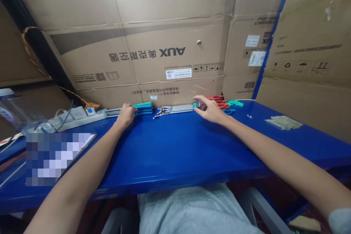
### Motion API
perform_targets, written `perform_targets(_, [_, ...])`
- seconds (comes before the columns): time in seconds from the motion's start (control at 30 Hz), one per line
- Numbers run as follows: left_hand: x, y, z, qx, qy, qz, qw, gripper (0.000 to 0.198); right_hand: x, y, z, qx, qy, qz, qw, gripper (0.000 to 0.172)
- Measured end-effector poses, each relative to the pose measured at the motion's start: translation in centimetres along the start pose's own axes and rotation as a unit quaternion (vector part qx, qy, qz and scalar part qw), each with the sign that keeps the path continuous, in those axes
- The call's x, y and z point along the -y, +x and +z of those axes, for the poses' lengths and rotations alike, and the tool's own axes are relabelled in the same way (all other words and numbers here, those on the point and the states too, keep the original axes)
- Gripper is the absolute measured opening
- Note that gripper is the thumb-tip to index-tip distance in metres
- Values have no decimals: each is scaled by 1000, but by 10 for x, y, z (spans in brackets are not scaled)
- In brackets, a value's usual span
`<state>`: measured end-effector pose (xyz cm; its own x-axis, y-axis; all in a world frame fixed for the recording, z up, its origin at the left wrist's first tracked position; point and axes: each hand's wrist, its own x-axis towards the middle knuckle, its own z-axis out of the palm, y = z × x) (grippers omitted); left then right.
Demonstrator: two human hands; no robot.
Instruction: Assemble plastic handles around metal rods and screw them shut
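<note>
Both my arms reach to the far edge of a blue table (175,150). My left hand (126,114) is curled against a small stack of green and blue flat pieces (143,108). My right hand (208,109) pinches a small dark object I cannot make out, right of a row of thin metal pieces (173,110). Behind that hand lie red, green and blue scissor handles (225,102).
Cardboard boxes (153,44) wall off the back and right. A white power strip with cables (71,117) lies at the left. A pixelated flat item (56,158) rests at the near left. A bundle of pale strips (283,122) lies at the right.
</note>
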<state>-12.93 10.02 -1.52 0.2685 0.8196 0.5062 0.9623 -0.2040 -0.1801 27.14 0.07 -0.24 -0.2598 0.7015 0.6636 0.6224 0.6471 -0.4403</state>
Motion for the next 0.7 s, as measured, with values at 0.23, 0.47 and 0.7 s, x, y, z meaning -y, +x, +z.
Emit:
perform_targets(0.23, [-3,0,-2,13,11,3,1000,36,3,-1,0,-2,-2,1,1000,43])
perform_targets(0.47, [-6,0,-3,27,31,1,999,39,2,-1,2,-4,-1,-3,1000,42])
perform_targets(0.7, [-8,-2,-5,24,43,-22,999,41,1,-1,2,-1,-10,-7,1000,42])
